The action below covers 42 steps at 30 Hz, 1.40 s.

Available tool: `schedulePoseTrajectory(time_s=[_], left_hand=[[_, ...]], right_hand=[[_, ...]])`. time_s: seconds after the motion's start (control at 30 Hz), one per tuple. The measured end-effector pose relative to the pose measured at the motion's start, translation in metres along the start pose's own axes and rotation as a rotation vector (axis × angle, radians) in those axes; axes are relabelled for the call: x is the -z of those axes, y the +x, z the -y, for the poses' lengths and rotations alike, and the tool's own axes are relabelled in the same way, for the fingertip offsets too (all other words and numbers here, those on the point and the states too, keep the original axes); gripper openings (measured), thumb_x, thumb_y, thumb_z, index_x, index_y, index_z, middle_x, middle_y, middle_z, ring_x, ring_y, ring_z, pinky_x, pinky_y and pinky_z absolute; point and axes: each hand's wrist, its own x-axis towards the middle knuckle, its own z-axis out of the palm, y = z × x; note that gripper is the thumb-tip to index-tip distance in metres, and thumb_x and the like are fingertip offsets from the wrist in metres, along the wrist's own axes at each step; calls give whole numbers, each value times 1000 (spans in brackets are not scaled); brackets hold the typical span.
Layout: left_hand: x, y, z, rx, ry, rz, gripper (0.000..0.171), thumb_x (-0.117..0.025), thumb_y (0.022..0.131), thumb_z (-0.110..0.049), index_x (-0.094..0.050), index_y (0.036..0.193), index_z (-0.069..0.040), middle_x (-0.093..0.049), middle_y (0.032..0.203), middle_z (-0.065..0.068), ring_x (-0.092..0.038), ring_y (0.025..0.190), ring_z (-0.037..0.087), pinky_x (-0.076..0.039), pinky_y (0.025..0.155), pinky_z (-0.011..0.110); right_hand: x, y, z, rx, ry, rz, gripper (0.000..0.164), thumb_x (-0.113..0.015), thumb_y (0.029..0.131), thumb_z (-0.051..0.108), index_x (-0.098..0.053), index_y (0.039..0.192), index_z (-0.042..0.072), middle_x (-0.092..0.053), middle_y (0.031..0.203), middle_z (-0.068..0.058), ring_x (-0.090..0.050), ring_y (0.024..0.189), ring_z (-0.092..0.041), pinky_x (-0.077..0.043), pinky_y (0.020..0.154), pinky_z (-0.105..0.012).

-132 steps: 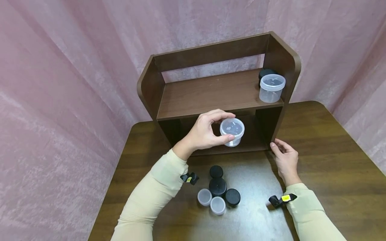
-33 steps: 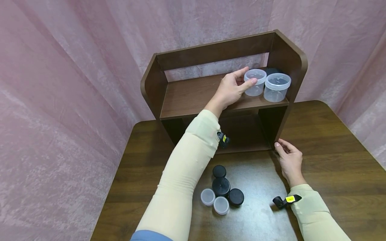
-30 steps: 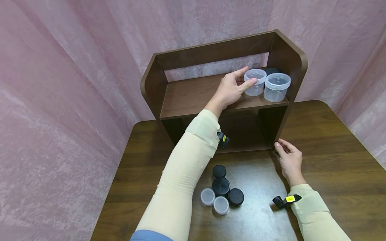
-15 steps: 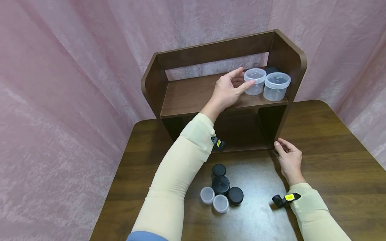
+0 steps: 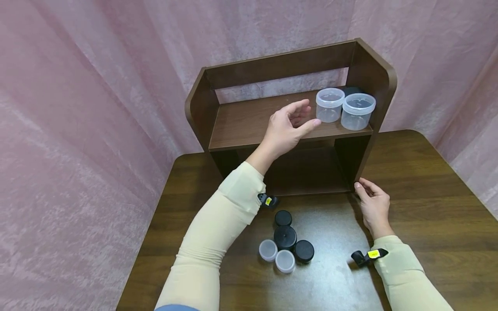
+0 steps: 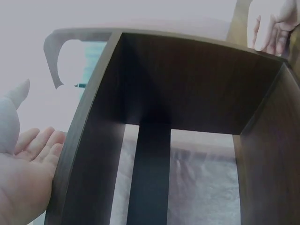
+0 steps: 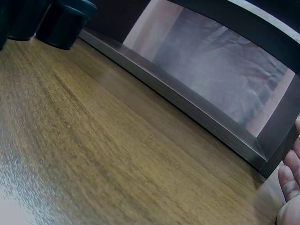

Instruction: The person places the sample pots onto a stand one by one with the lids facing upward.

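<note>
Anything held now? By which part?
Left hand holds nothing. Right hand touches the shelf unit at its lower right corner; whether it grips there can't be told.

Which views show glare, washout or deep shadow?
Head: pale glare on the tabletop, brown shelf's lower compartment in deep shadow; left wrist: upper left washed out, left hand hazy; right wrist: glare in the bottom-left corner, black containers very dark.

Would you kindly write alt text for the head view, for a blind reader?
A person's left-hand grip, holding nothing, is beside two clear round plastic tubs on the upper level of a dark brown wooden shelf unit; the right-hand grip touches its lower right corner. Three round black containers and two small translucent ones sit on the brown wooden table.
</note>
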Motion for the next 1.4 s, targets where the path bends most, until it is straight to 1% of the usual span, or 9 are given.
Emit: schedulePoseTrajectory(time_s=[0.2,0.33,0.43,0.6,0.73,0.87,1.03,1.27,1.4], left_hand=[[8,-27,1,-51,35,42,51,-78,83,-18,-59,127,-2,-65,117,11,-65,101,12,-49,88,19],[15,-47,7,-130,63,88,43,-78,82,-16,-64,119,0,-67,110,10,-64,98,17,-51,86,24],[19,-62,13,-155,78,129,38,-78,82,-14,-65,116,-1,-68,107,7,-64,97,16,-52,86,26],[27,-87,31,-105,103,227,38,-77,83,-14,-65,118,-5,-66,109,1,-62,99,12,-52,88,31],[34,-105,57,-41,115,296,40,-77,83,-15,-65,120,-7,-66,111,0,-62,100,11,-51,89,32],[41,-122,84,28,135,323,42,-78,82,-17,-65,121,-8,-67,111,0,-63,102,16,-50,90,29],[47,-142,106,107,144,361,44,-78,82,-17,-64,123,-9,-66,116,5,-62,107,19,-49,94,35],[45,-161,132,151,189,392,46,-78,82,-19,-63,124,-9,-65,121,6,-60,110,14,-48,96,31],[41,-169,144,166,173,393,46,-79,81,-18,-63,124,-7,-64,121,11,-60,111,21,-48,96,36]], right_hand=[[0,0,1,0,-9,9,21,-71,85,2,-72,106,0,-68,84,6,-60,79,-6,-49,67,-11],[0,0,1,4,-5,9,21,-71,85,2,-72,106,0,-68,83,6,-60,78,-6,-49,66,-11],[0,0,2,5,5,7,20,-71,85,2,-72,105,0,-68,83,5,-61,77,-6,-50,65,-11],[1,1,2,11,12,6,22,-71,85,1,-71,106,-2,-69,84,5,-61,77,-6,-50,66,-11],[1,1,0,26,7,10,20,-71,85,1,-73,104,0,-69,83,6,-61,78,-6,-50,67,-11],[2,0,-2,50,23,22,17,-70,85,1,-74,101,3,-69,82,5,-62,76,-5,-51,66,-12],[2,1,-3,56,29,35,17,-70,86,1,-73,103,3,-69,82,6,-62,74,-4,-51,66,-12],[1,1,-1,25,28,15,19,-72,85,2,-72,103,0,-69,81,5,-62,74,-5,-51,65,-12],[1,0,-2,19,21,17,18,-72,85,2,-73,103,1,-69,82,6,-62,75,-5,-51,66,-12]])
